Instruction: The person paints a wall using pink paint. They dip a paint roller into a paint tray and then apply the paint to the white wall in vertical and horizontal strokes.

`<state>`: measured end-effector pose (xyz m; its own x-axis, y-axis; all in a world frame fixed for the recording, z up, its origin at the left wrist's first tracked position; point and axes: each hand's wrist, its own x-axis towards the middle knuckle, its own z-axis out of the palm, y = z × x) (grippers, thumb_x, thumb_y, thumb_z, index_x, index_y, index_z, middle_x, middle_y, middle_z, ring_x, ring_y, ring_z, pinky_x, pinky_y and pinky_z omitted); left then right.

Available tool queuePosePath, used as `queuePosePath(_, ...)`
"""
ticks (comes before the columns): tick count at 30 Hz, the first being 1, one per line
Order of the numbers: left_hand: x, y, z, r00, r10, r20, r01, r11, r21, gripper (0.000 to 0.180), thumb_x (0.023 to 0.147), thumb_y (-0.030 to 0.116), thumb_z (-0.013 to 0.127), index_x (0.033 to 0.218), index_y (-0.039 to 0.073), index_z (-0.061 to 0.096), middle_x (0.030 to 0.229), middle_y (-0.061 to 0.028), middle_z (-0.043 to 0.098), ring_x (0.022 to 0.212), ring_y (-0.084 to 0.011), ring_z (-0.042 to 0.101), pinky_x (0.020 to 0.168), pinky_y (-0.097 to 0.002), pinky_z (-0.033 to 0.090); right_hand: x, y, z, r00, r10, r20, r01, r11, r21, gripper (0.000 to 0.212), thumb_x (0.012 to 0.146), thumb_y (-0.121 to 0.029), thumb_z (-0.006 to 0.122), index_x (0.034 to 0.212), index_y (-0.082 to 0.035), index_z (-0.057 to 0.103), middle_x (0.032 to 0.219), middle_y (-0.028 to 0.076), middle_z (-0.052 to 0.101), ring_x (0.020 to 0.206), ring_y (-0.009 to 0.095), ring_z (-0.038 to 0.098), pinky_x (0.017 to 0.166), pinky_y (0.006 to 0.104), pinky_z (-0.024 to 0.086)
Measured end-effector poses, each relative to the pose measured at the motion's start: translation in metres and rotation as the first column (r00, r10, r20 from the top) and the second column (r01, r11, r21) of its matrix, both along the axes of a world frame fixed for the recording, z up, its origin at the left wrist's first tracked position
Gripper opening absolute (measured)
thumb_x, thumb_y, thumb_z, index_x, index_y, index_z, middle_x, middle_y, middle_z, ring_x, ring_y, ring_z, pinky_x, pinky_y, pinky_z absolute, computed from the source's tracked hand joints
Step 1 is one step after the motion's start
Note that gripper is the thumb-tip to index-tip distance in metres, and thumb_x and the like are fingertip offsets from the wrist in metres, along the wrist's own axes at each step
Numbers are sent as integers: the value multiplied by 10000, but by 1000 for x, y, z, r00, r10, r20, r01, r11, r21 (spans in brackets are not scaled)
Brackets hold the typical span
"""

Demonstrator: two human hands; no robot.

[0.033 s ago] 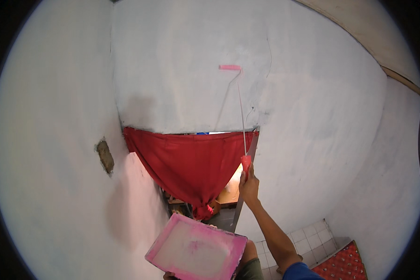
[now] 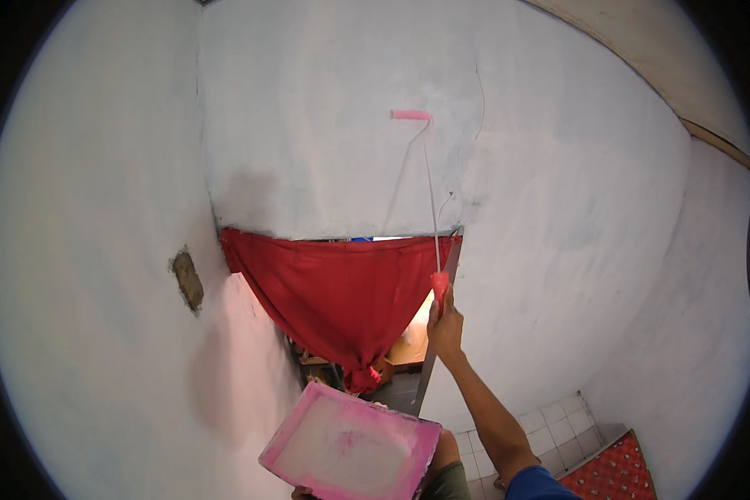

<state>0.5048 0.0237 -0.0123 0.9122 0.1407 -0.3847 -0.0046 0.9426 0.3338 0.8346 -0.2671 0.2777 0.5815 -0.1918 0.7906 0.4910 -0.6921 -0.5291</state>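
I note pink-sleeved roller (image 2: 410,115), right hand (image 2: 446,332), fingers clamped on red handle (image 2: 439,282), left hand (image 2: 302,492) at pink-smeared tray (image 2: 350,443), finger state unclear

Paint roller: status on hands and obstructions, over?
Right hand gripping roller handle. Left hand at lower edge of paint tray. Roller head up at wall, red curtain below, clear of it.
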Motion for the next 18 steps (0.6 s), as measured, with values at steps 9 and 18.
queuePosePath(9,-1,3,-9,999,-1,34,1,1000,0,465,605,67,588,1067,51,533,992,-102,597,948,-288,562,851,-418,490,70,-13,174,984,-34,174,46,997,-62,438,880,-167,492,1235,72,401,682,295,580,634,453,592,568,496,469)
queuePosePath(18,-1,8,-18,999,-41,-34,43,998,51,468,616,61,572,1082,37,528,1014,-104,598,952,-284,571,864,-431,495,118,-12,336,942,-53,330,93,990,-109,321,861,-202,494,1073,28,421,753,329,585,751,492,589,676,558,476)
